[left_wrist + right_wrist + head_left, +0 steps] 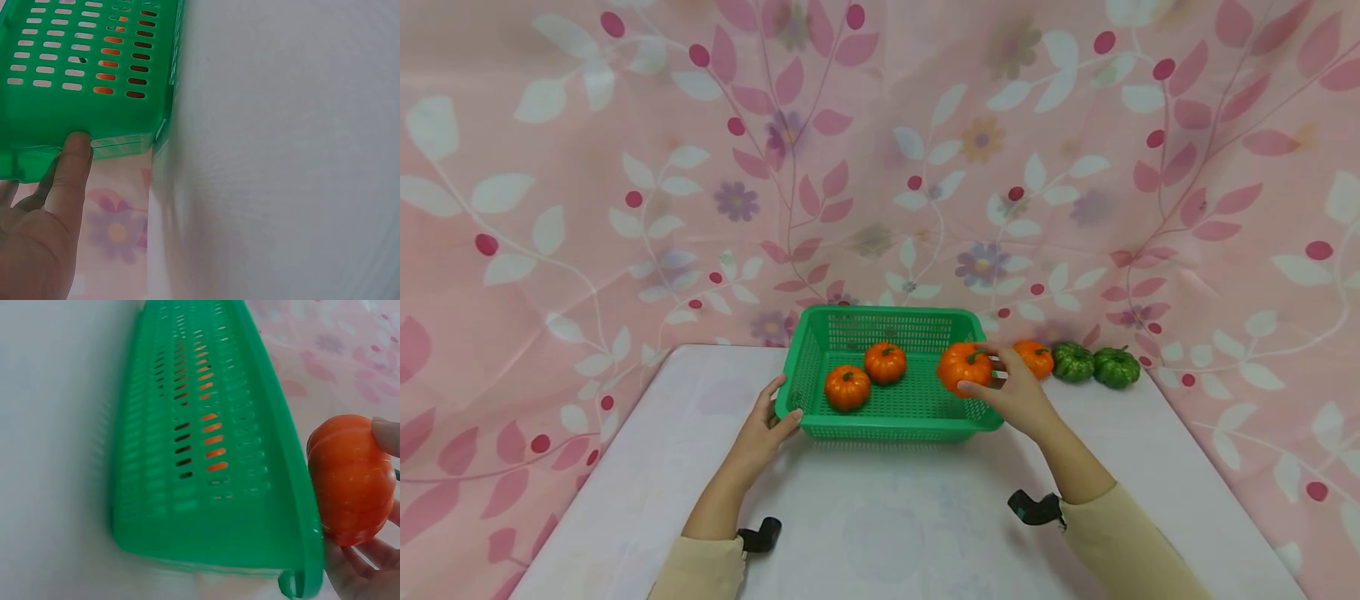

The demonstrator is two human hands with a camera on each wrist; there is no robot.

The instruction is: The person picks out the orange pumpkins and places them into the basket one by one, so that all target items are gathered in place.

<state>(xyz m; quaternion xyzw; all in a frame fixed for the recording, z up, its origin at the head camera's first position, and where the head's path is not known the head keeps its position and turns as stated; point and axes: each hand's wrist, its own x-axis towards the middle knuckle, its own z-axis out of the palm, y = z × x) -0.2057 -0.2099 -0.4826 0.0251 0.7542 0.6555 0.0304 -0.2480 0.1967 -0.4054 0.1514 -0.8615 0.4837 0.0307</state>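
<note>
A green plastic basket (895, 426) with slotted walls stands on the table. My left hand (758, 437) holds its near left corner, thumb on the front and fingers along the left end. In the left wrist view the thumb (76, 153) presses the basket wall near the rim. My right hand (1024, 402) grips a small orange pumpkin (962, 369) with a green stem, over the basket's right end. In the right wrist view this pumpkin (350, 481) shows just beyond the rim, held between thumb and fingers. Two orange pumpkins, one nearer (847, 388) and one farther (885, 363), lie inside the basket.
Right of the basket, another orange pumpkin (1034, 358) stands in a row with two green pumpkins, one (1072, 362) beside the other (1116, 367). A pink floral cloth (880, 167) hangs behind the white table (880, 517).
</note>
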